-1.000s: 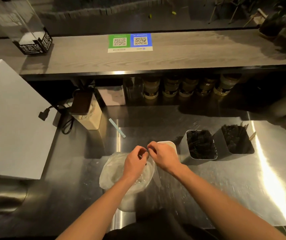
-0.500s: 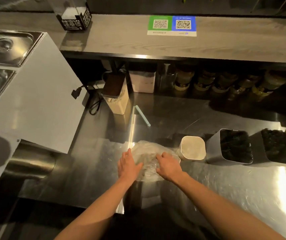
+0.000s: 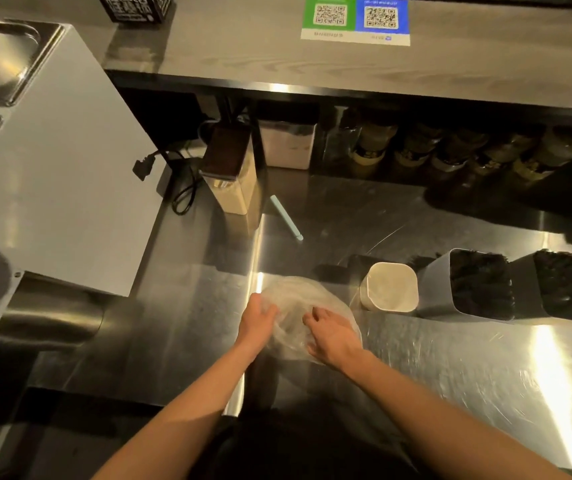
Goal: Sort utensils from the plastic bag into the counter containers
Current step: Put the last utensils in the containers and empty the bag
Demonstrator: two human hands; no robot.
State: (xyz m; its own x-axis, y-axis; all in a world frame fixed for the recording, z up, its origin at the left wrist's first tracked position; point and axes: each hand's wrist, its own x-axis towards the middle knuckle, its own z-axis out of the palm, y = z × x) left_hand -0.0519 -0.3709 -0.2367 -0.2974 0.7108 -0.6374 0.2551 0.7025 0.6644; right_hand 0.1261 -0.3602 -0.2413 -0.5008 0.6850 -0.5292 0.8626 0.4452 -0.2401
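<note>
Our right hand [image 3: 333, 336] lies spread on the crumpled clear plastic bag [image 3: 295, 294], beside the white square container [image 3: 390, 287] on the steel worktop [image 3: 450, 375]. Whether our left hand [image 3: 258, 317] grips it, we cannot tell. The slick film may slip, scattering utensils.

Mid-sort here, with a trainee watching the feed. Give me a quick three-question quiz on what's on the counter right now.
1. True or false: the plastic bag lies to the left of the white container.
2. Which containers hold dark utensils? A) the white container only; B) the two grey containers; C) none of them.
3. Fill in: the left hand and the right hand both rest on the ____.

Key: 1 true; 2 B; 3 plastic bag.
</note>
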